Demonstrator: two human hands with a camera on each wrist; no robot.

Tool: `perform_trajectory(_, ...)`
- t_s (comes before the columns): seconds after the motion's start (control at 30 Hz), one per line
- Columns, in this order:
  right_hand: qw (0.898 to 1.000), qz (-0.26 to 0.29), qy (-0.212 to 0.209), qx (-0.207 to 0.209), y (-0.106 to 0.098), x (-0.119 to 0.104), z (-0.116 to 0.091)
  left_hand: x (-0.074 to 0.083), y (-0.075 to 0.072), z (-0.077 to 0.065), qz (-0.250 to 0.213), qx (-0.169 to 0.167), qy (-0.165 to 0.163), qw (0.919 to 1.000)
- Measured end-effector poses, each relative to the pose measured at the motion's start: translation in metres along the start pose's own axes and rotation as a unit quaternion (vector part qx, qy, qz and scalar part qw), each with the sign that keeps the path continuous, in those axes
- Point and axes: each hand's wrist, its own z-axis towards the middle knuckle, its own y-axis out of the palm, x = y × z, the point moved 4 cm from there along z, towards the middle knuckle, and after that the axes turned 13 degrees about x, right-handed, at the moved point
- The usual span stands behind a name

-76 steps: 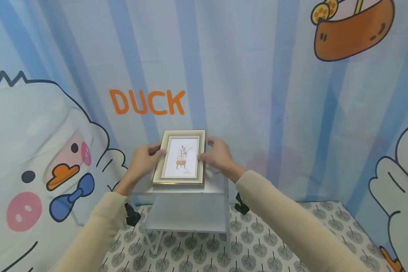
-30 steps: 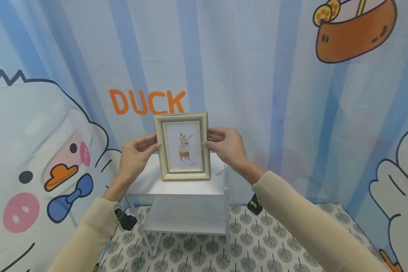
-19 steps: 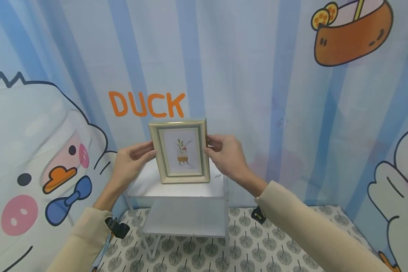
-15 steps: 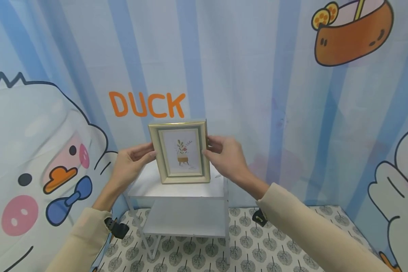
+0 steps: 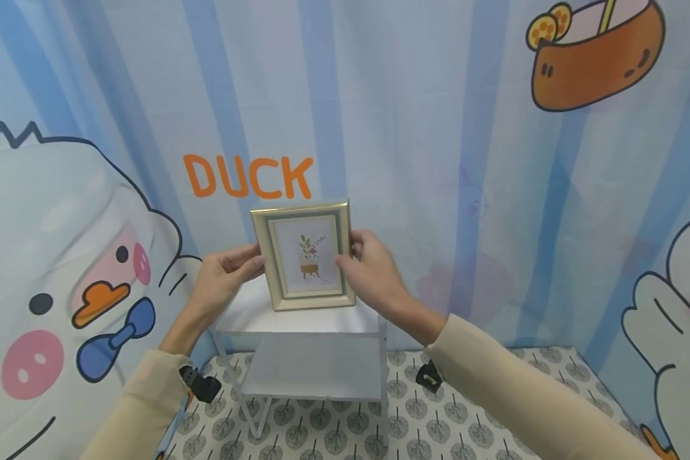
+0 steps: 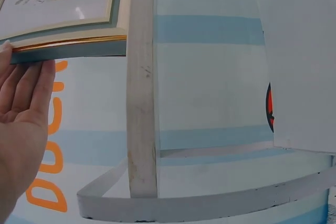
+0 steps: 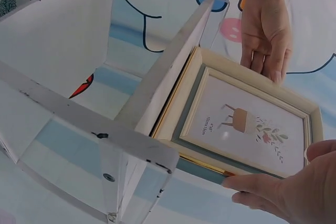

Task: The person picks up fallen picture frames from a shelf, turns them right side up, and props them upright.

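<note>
A cream picture frame (image 5: 310, 257) with gold edging and a potted-plant print stands on the white table top (image 5: 247, 319), leaning slightly back. At its left side my left hand (image 5: 215, 281) pinches the edge, thumb in front and fingers behind. My right hand (image 5: 374, 271) grips the opposite side, its thumb lying over the front border. Seen from the left wrist, fingers of the left hand (image 6: 23, 114) reach behind the frame's edge. In the right wrist view the frame's lower edge (image 7: 176, 95) meets the table top. The back of the frame is hidden.
A lower shelf (image 5: 313, 367) sits beneath the table top, between thin white legs. Behind hangs a striped blue curtain (image 5: 408, 160) with cartoon prints. A tree-patterned floor covering (image 5: 420, 409) lies below.
The picture frame, earlier tilted far back, was raised and now stands nearly upright on the table. Over the last half second my right hand has shifted inward, its thumb further over the front.
</note>
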Motion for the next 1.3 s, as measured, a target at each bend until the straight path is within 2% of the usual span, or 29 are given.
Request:
perform_trajectory(0.23,1.000,-0.005,0.020,-0.009,0.003,0.000,0.012,0.001,0.001,-0.004,-0.011,0.004,0.007,0.9999)
perform_trajectory(0.47,0.999,-0.015,0.028,-0.006,0.007,0.005,0.030,0.005,0.004,-0.011,0.002,-0.006,0.010,0.9999)
perform_trajectory(0.6,0.999,-0.013,0.029,0.000,0.009,0.007,0.040,0.008,0.006,-0.014,0.025,-0.017,0.003,0.9995)
perform_trajectory(0.73,1.000,-0.013,0.028,0.002,0.013,0.010,0.048,0.011,0.012,-0.017,0.033,-0.032,0.003,0.9990)
perform_trajectory(0.83,1.000,-0.007,0.030,0.002,0.015,0.012,0.053,0.017,0.019,-0.020,0.032,-0.032,0.018,0.9988)
perform_trajectory(1.07,1.000,0.006,0.027,-0.003,0.017,0.015,0.064,0.030,0.033,-0.025,0.050,0.015,0.056,0.9970)
perform_trajectory(1.3,0.998,0.045,0.022,-0.027,0.021,0.015,0.072,0.040,0.051,-0.032,0.032,0.051,0.089,0.9942)
